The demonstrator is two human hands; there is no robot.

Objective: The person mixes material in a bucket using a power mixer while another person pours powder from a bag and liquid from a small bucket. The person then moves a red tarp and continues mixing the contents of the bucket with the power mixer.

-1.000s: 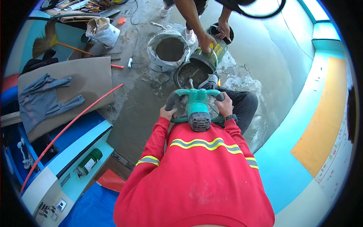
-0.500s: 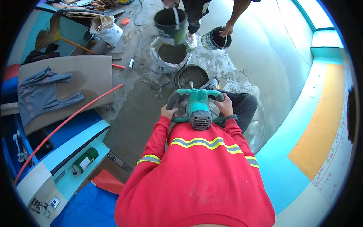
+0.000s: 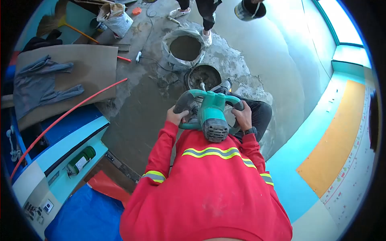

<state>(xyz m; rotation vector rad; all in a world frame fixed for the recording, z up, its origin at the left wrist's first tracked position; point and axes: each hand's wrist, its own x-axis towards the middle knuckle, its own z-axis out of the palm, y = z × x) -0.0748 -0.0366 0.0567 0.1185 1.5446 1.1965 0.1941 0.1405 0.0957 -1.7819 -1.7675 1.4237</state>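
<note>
A green and black handheld power mixer [image 3: 214, 114] is held in front of my chest. My left hand [image 3: 175, 116] is wrapped round its left handle, and my right hand [image 3: 243, 115] grips the right one. The mixer's shaft [image 3: 202, 85] reaches down into a dark round bucket [image 3: 219, 76] holding grey mix; its lower end is hidden in there. Just beyond the bucket stands a white sack [image 3: 167, 50] with its top rolled open, full of grey wet-looking material.
A co-worker's legs [image 3: 206, 16] stand behind the sack, and their hand carries a dark bucket [image 3: 244, 11]. A power cord [image 3: 159, 72] crosses the floor. At left lie a brown board [image 3: 96, 68], a grey shirt [image 3: 42, 86] and a red pipe [image 3: 74, 107]. Smooth grey floor [image 3: 273, 36] extends right.
The co-worker has moved back; one bucket has left view and the other is further up and right. My view has shifted slightly. Both my hands remain on the mixer.
</note>
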